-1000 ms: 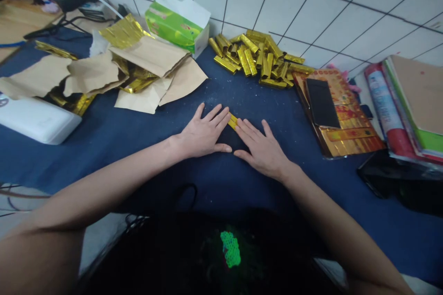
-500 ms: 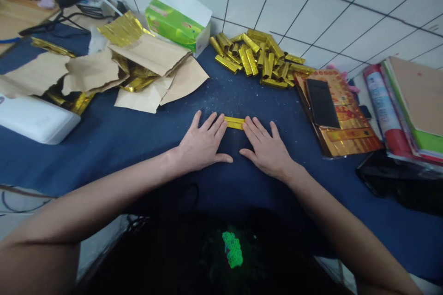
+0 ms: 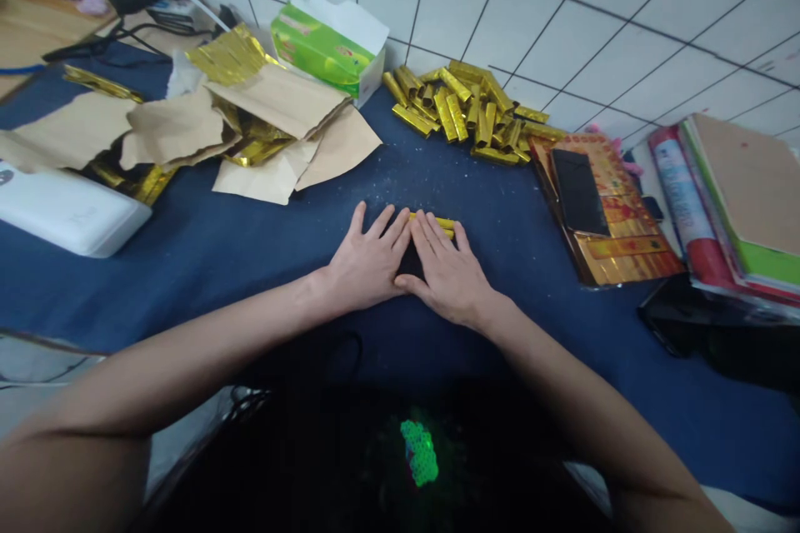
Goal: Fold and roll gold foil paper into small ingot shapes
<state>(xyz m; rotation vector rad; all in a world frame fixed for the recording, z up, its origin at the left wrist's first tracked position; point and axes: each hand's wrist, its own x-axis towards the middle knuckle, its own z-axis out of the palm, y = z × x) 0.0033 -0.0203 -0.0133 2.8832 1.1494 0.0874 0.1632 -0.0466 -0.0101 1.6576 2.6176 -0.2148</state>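
Both my hands lie flat, palms down, side by side on the dark blue cloth [image 3: 250,241]. My left hand [image 3: 368,262] has its fingers spread, and their tips reach a narrow folded strip of gold foil paper [image 3: 445,225]. My right hand [image 3: 447,275] covers most of that strip with stretched fingers; only its right end shows. The two thumbs nearly touch. A heap of several folded gold foil pieces [image 3: 466,108] lies farther back near the tiled wall.
Torn brown paper and gold foil sheets [image 3: 250,117] lie at the back left, with a green tissue box [image 3: 328,46] behind them. A white box [image 3: 68,208] sits far left. A black phone [image 3: 578,191] rests on stacked gold printed paper [image 3: 625,246]; books [image 3: 737,200] are far right.
My hands came together: the right hand slid left over the gold strip until the thumbs nearly meet. Half a second ago the strip lay exposed between the fingertips.
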